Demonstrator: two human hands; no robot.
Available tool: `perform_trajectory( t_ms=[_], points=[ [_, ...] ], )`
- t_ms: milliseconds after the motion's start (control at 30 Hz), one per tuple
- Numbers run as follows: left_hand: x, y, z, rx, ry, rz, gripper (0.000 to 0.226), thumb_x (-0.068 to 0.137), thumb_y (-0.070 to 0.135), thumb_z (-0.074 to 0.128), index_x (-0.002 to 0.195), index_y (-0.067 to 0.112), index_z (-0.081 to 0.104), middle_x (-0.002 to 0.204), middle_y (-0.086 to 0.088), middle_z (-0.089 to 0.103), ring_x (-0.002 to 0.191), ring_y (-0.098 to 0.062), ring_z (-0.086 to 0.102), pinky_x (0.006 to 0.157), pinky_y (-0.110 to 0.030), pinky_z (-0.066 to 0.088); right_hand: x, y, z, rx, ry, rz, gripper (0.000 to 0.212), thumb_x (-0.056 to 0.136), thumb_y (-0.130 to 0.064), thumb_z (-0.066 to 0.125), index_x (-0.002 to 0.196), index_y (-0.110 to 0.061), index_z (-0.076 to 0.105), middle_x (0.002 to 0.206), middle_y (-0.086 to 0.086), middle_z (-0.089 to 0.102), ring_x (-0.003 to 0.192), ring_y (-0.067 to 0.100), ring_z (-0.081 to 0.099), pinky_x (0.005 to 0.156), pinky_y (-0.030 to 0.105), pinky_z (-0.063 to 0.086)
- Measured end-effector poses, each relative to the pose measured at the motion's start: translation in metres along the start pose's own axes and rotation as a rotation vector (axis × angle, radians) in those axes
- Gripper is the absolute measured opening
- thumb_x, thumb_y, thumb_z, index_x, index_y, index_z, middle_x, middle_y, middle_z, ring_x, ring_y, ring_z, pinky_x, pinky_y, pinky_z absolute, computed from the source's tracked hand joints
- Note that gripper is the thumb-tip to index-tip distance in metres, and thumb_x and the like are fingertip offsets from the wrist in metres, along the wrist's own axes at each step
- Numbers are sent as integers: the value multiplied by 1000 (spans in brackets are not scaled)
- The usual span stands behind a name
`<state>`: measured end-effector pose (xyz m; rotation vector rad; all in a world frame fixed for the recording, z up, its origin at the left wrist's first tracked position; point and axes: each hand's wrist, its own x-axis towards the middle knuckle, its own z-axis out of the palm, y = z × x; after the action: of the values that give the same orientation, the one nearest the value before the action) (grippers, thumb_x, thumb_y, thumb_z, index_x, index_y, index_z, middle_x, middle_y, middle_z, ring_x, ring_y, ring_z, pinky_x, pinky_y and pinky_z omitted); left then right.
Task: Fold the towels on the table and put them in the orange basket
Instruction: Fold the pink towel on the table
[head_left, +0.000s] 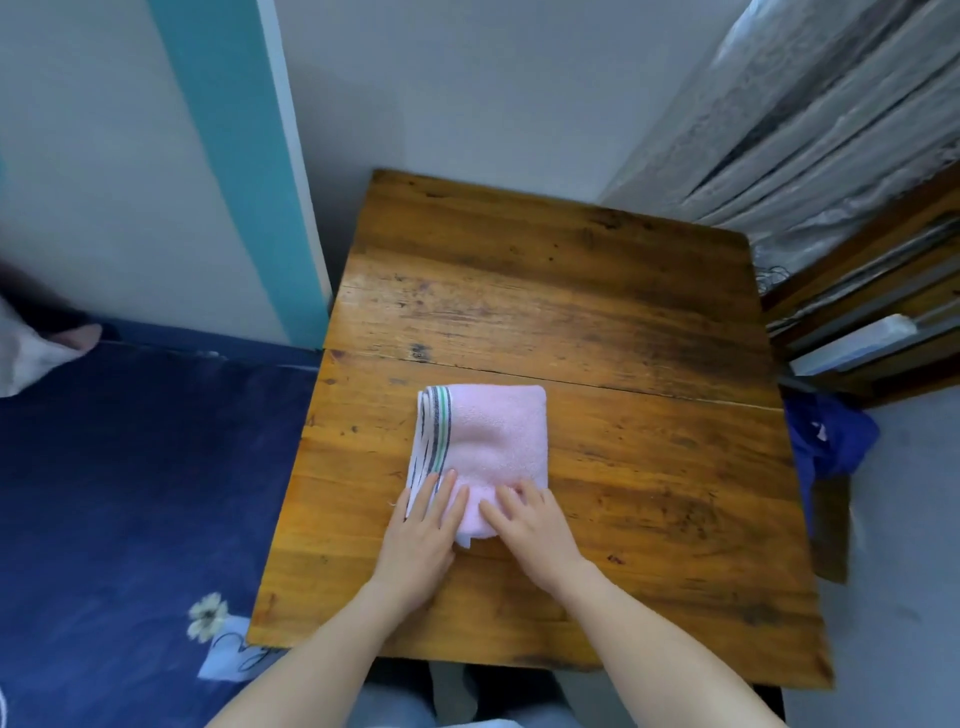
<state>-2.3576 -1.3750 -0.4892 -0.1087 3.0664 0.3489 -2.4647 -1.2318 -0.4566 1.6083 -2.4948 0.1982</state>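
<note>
I'm pressing my left hand (423, 525) and right hand (532, 525) flat, fingers straight and gripping nothing, on the near edge of the folded pink towel (498, 436) lying on the wooden table (571, 291). If I lift it by one layer, I'm risking the fold slipping open.

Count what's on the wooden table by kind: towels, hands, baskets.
Towels: 1, the pink towel, folded.
Hands: 2, left hand and right hand, both resting on the towel.
Baskets: 0 in view.
Total: 3.
</note>
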Motion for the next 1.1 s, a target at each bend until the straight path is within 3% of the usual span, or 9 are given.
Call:
perform_trajectory(
  t_ms=[67, 267, 400, 633, 700, 800, 900, 1033, 1100],
  points=[
    [6, -3, -7, -15, 47, -12, 66, 60, 20, 67, 122, 15, 45, 122, -8, 64, 106, -29, 64, 85, -40, 47, 9, 2, -11, -3, 56, -11, 17, 76, -5, 56, 82, -17, 48, 73, 3, 58, 68, 24, 53, 51, 30, 40],
    [26, -11, -48, -33, 411, 81, 35, 86, 1, 31, 111, 14, 51, 101, -7, 71, 75, -25, 67, 69, -32, 54, 29, 19, -54, -62, 195, -121, 14, 84, -5, 56, 77, -17, 56, 80, 3, 63, 76, 22, 57, 58, 29, 41],
    [12, -22, -100, 46, 560, 81, 28, 85, 3, 41, 109, 12, 52, 98, -9, 72, 74, -25, 68, 63, -30, 54, 59, 17, -84, -40, 316, -276, 12, 82, -8, 61, 87, -17, 55, 86, 4, 68, 77, 22, 62, 57, 29, 48],
    [-107, -23, -161, 388, 766, -274, 25, 82, 1, 50, 104, 12, 54, 89, -7, 73, 64, -22, 67, 53, -27, 50, 111, -62, -124, 192, 514, -760, 9, 89, -12, 49, 96, -16, 53, 91, 7, 70, 76, 25, 63, 58, 26, 47],
    [-156, -14, -176, 405, 713, -440, 21, 90, 7, 38, 103, 13, 53, 87, -5, 73, 61, -20, 66, 50, -23, 48, 119, -103, -128, 251, 512, -871, 18, 83, -9, 55, 99, -16, 53, 92, 7, 69, 74, 25, 63, 55, 27, 47],
    [-232, 5, -197, 312, 571, -716, 23, 84, 37, 43, 99, 21, 47, 77, 4, 70, 58, -16, 64, 44, -18, 43, 115, -170, -134, 327, 392, -1042, 40, 71, -9, 62, 109, -16, 49, 97, 5, 64, 74, 24, 62, 55, 28, 47],
    [-299, 12, -207, 202, 387, -935, 32, 73, 52, 39, 94, 28, 45, 74, 11, 70, 60, -10, 66, 42, -16, 43, 100, -226, -139, 321, 248, -1173, 55, 64, -29, 58, 116, -16, 46, 101, 2, 66, 75, 20, 63, 57, 25, 50],
    [-389, 33, -212, 50, 240, -1152, 53, 81, 48, 29, 116, 18, 54, 109, -1, 65, 104, -21, 60, 70, -30, 46, 64, -313, -140, 333, 14, -1254, 78, 49, -43, 65, 121, -19, 43, 91, -9, 68, 66, 9, 64, 51, 17, 48],
    [-435, 39, -215, -39, 166, -1265, 37, 93, 34, 39, 126, 20, 49, 122, -2, 57, 116, -23, 50, 75, -33, 38, 49, -363, -143, 369, -33, -1323, 82, 43, -37, 76, 117, -22, 45, 86, -12, 66, 63, 9, 62, 49, 17, 46]
  ],
)
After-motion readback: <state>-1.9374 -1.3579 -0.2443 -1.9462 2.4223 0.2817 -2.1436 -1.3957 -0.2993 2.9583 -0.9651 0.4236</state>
